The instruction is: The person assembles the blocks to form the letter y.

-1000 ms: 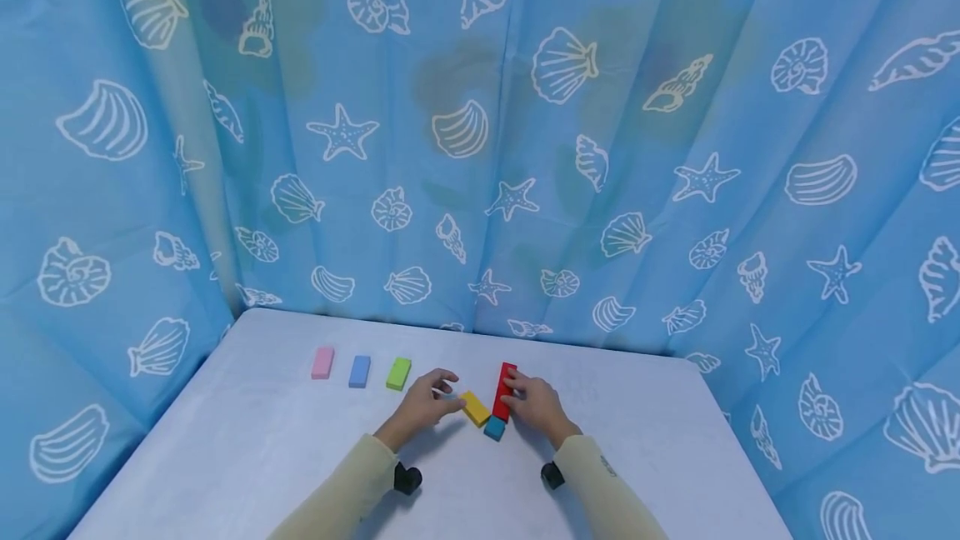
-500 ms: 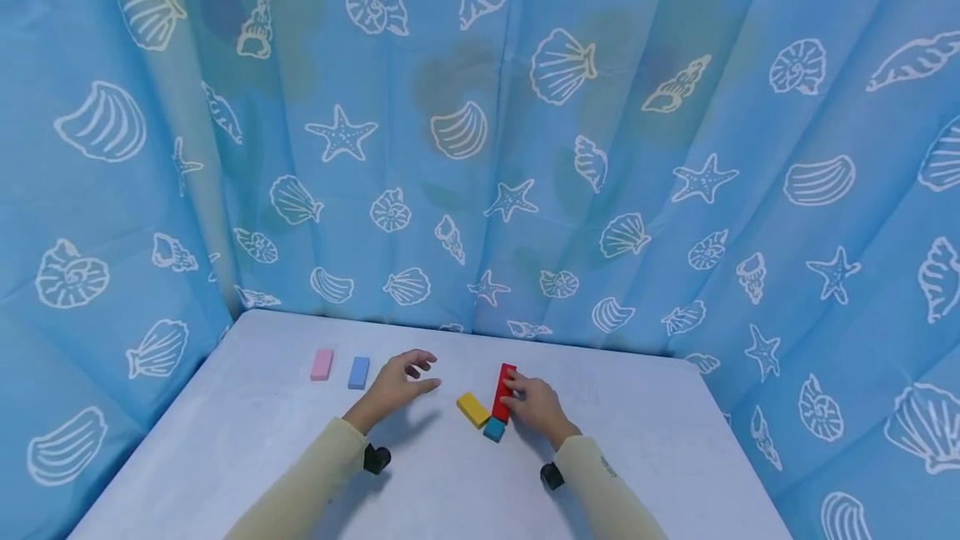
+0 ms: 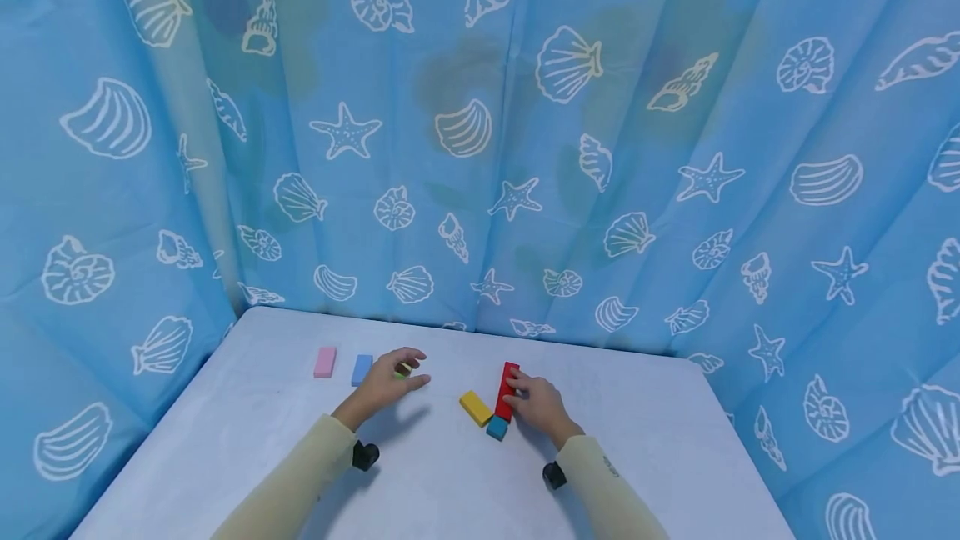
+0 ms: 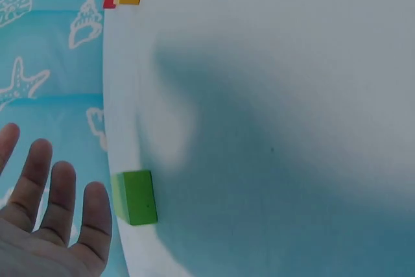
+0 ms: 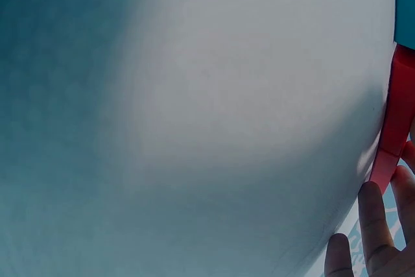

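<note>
My left hand hangs over the table with its fingers loosely spread and nothing between them. It partly covers the light green block in the head view; the left wrist view shows the fingers beside the green block, apart from it. My right hand rests its fingertips on the long red piece. In the right wrist view, fingers lie along the red piece's far end. A teal block sits at its near end. The yellow block lies slanted, one corner right at that junction.
A pink block and a blue block lie in a row left of the green one. The white-covered table ends at a blue shell-print curtain behind and on both sides.
My left hand has let go of the yellow block and moved left, over the green block. The yellow block stays by the teal one. My right hand has kept its place on the red piece.
</note>
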Motion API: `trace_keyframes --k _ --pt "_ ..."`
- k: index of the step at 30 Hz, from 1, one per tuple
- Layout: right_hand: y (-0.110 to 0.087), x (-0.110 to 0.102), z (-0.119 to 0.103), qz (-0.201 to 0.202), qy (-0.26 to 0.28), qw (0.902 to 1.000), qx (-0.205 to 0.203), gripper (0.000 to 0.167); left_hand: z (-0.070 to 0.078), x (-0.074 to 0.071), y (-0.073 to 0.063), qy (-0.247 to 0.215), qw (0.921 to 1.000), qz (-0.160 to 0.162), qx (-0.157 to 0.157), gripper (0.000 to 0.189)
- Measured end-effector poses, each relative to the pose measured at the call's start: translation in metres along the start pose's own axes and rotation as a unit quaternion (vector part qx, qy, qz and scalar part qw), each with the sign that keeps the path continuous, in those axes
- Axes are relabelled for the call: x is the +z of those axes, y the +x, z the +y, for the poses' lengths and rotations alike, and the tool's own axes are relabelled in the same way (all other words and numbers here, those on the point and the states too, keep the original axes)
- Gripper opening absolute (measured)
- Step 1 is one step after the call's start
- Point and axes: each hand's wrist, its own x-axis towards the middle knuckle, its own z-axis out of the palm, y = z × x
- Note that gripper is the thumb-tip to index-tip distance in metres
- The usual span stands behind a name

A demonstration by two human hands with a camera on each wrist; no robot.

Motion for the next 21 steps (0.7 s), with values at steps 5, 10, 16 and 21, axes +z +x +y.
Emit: trace_keyframes --k 5,10,16,21 --pt "0.002 -0.001 -0.001 0.001 0.003 1.0000 0.000 0.051 -0.004 -0.008 0.002 0.001 0.9998 0.012 0.016 0.043" --pt "-0.001 0.004 0.003 -0.001 0.014 0.9999 0.003 0.050 -0.013 -0.013 -0.001 -0.004 0.9998 0.010 0.015 0.049" --pt "-0.002 0.003 0.002 0.005 0.015 0.9999 -0.001 0.050 -0.021 -0.015 -0.003 0.007 0.9998 0.014 -0.008 0.061" --pt "-0.001 0.000 -0.001 0.008 0.018 0.9998 -0.001 0.051 -0.026 -0.015 -0.002 0.021 0.9994 0.004 -0.027 0.064"
